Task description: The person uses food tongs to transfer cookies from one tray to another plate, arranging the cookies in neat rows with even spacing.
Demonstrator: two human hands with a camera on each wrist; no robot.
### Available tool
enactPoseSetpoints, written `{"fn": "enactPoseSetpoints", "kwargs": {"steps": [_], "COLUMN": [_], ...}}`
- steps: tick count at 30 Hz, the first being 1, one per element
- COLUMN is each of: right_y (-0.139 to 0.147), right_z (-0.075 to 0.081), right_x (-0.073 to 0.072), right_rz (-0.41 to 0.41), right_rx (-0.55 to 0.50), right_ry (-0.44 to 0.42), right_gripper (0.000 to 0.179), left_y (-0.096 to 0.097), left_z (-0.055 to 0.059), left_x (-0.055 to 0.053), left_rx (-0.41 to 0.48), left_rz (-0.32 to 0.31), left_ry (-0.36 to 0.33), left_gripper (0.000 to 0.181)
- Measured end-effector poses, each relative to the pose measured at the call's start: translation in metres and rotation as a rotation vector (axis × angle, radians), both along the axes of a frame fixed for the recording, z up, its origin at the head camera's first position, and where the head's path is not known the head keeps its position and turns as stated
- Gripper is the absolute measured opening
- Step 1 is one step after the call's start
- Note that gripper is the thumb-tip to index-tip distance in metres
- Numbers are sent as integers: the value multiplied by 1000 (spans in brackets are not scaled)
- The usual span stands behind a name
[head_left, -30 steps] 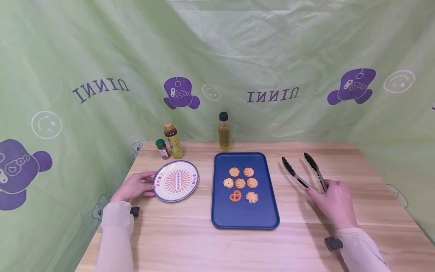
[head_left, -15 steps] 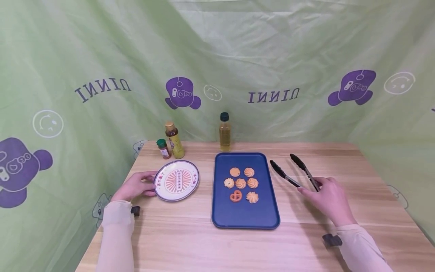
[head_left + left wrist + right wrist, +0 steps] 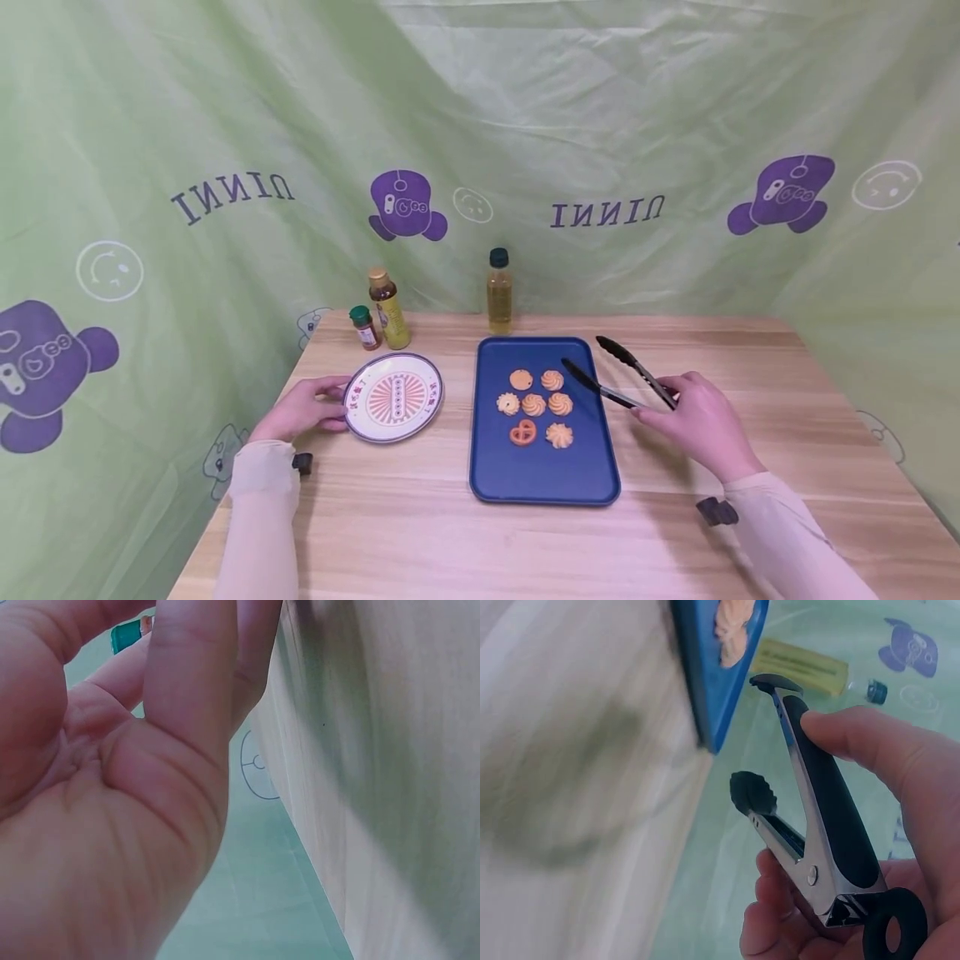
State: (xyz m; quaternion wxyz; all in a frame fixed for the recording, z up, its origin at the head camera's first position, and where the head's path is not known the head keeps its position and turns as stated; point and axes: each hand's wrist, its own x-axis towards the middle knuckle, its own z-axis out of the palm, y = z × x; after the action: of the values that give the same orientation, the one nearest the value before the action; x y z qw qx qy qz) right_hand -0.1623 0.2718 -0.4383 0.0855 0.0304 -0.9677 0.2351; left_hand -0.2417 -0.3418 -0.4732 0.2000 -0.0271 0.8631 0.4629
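Note:
My right hand (image 3: 701, 425) grips a pair of metal tongs (image 3: 617, 397) with black tips and black handle pads. In the right wrist view the thumb presses one tong arm (image 3: 840, 802), fingers behind the other; the tips stand apart. In the head view one tip overlaps the right side of a blue tray (image 3: 543, 483), beside several cookies (image 3: 559, 404) lying on it. One pretzel (image 3: 522, 432) lies among them. At the left my left hand (image 3: 307, 408) touches the rim of a white plate (image 3: 394, 429) with its fingers loosely extended; the left wrist view does not show the plate.
Behind the plate stand a small green-capped jar (image 3: 366, 330) and a brown-capped bottle (image 3: 390, 315). A dark-capped bottle of yellow liquid (image 3: 499, 300) stands behind the tray. All rest on a wooden table (image 3: 420, 533) against a green printed curtain (image 3: 637, 108).
My right hand has moved left with the tongs, bringing their tips from right of the tray to its right edge. The left hand has stayed at the plate.

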Motion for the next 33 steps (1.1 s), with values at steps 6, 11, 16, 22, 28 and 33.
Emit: {"fn": "enactPoseSetpoints", "kwargs": {"steps": [6, 11, 16, 22, 28, 33], "right_y": [-15, -29, -41, -51, -61, -70], "right_z": [10, 14, 16, 21, 27, 28], "right_x": [-5, -8, -13, -20, -27, -32], "right_rz": [67, 97, 140, 169, 213, 246], "right_rx": [-4, -6, 23, 85, 102, 117], "right_ry": [-30, -66, -91, -93, -100, -111], "right_gripper": [66, 61, 59, 54, 50, 45], "left_y": [2, 2, 0, -1, -1, -2], "left_z": [1, 0, 0, 1, 0, -2], "left_x": [-1, -2, -2, -3, -3, -1], "left_rx": [-5, -5, -2, 1, 4, 13], "left_rz": [-12, -10, -16, -16, -24, -15], "left_ry": [4, 1, 0, 12, 18, 17], "left_gripper": [70, 70, 70, 69, 71, 71]}}
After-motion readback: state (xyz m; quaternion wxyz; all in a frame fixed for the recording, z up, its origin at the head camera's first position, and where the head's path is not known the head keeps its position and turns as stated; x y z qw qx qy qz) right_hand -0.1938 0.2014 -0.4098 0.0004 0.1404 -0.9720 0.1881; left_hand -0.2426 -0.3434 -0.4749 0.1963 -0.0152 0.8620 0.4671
